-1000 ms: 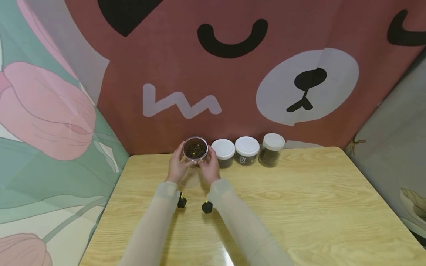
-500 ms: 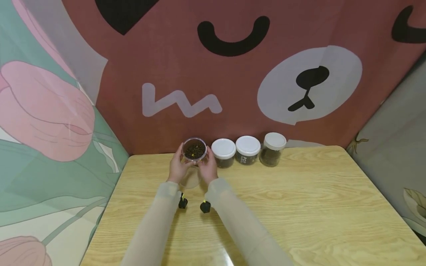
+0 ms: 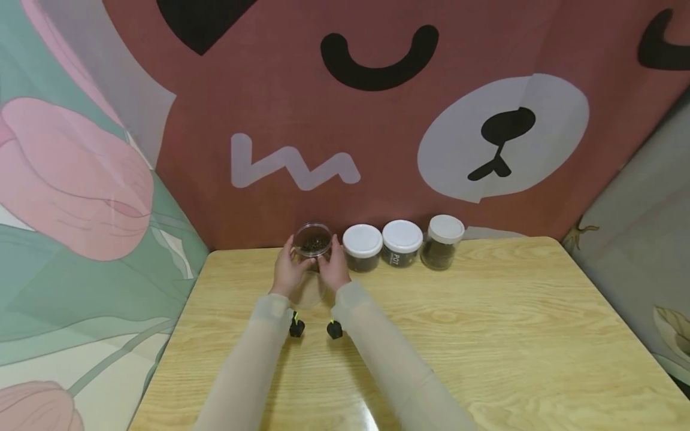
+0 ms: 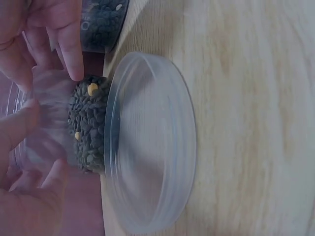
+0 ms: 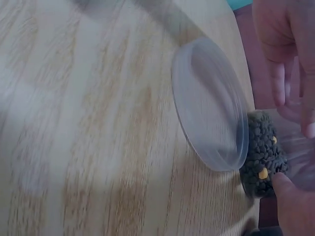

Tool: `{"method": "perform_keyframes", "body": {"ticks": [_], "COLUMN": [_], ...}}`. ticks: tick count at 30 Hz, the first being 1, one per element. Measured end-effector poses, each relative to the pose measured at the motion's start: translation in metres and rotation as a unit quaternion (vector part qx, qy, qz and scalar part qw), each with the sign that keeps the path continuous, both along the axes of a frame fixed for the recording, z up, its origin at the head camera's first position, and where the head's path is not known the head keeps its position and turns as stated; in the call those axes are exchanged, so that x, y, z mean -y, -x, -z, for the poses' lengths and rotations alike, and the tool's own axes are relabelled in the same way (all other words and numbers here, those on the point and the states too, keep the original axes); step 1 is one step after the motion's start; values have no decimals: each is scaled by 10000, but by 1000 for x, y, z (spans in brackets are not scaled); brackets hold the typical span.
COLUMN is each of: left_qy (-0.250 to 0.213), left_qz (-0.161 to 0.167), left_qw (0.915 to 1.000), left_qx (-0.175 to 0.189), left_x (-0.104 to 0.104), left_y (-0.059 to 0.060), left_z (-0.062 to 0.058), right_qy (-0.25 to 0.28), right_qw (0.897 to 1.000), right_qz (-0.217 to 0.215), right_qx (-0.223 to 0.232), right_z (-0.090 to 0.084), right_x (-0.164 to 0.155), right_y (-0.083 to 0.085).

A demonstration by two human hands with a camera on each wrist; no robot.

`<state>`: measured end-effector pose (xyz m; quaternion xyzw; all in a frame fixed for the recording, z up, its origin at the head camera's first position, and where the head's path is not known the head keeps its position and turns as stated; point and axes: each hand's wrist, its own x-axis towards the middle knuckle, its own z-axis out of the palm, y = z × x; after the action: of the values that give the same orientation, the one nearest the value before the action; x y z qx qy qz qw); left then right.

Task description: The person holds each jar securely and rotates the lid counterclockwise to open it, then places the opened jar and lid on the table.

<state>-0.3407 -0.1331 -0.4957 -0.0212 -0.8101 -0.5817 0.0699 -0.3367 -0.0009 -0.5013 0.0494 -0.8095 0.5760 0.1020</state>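
Observation:
A clear plastic jar [image 4: 88, 123] with dark, pebble-like pieces and a few yellow ones fills its lower part, its mouth uncovered. My left hand [image 3: 288, 269] and right hand [image 3: 335, 266] hold it from both sides near the back edge of the table. Their thumbs lie on the near side, fingers curved round the wall. Just in front of the jar, a round clear lid [image 4: 152, 142] lies on the wood; in the head view it shows faintly between the wrists. In the right wrist view the jar's base comes right up to the lid's rim.
To the right stand two squat jars with white lids, a nearer one [image 3: 363, 240] and one marked POT [image 3: 402, 236], then a taller white-lidded jar [image 3: 445, 230]. A printed cloth [image 3: 377, 120] hangs behind the wooden table [image 3: 512, 335].
The jar has tipped back from leaning toward me to more upright, so less of its contents shows from above. Both hands turned slightly with it; the other jars stayed put.

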Motion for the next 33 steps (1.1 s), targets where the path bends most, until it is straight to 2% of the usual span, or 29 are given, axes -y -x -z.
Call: {"method": "perform_keyframes", "body": {"ticks": [3, 8, 19, 27, 30, 33], "left_qy": [59, -126, -196, -101, -49, 53], "left_qz": [-64, -201, -332, -324, -333, -370], "left_qw": [9999, 9996, 9992, 9993, 9994, 9993], "left_qx": [75, 164, 95, 135, 78, -37], "left_x": [1, -1, -5, -7, -7, -6], "left_y": [2, 2, 0, 1, 0, -1], "left_z": [1, 5, 7, 11, 11, 11], "right_qy": [128, 467, 496, 507, 492, 294], "right_qw": [9999, 9989, 9986, 9986, 9984, 9988], "right_qz": [18, -27, -154, -52, -143, -372], "right_qx": [-5, -71, 53, 153, 239, 128], "right_z": [0, 2, 1, 1, 2, 5], "right_x": [2, 3, 0, -1, -3, -7], "right_y": [1, 2, 2, -1, -3, -6]}}
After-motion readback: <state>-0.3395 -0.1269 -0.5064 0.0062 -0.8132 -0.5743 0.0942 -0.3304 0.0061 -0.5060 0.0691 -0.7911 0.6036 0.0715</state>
